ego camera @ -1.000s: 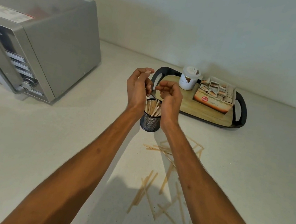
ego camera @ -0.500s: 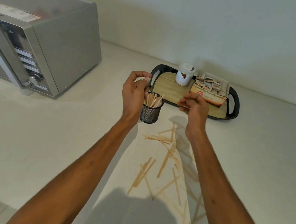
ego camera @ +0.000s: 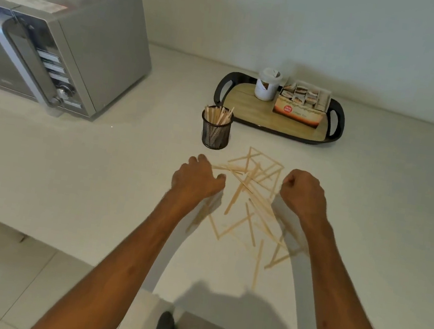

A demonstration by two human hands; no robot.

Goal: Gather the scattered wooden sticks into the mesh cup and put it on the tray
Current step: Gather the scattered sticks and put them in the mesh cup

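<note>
Scattered thin pale wooden sticks [ego camera: 237, 192] lie centre frame between left hand [ego camera: 198, 178] and right hand [ego camera: 303, 192]. Both grips are curled, possibly empty, can't tell. Rake sticks together, align ends, drop into black mesh cup [ego camera: 215, 133] just above.

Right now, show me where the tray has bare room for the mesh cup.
The black-handled wooden tray is bare at its left end, between handle and white lidded jar, and along the front edge. The orange sachet box crowds its right half.
</note>
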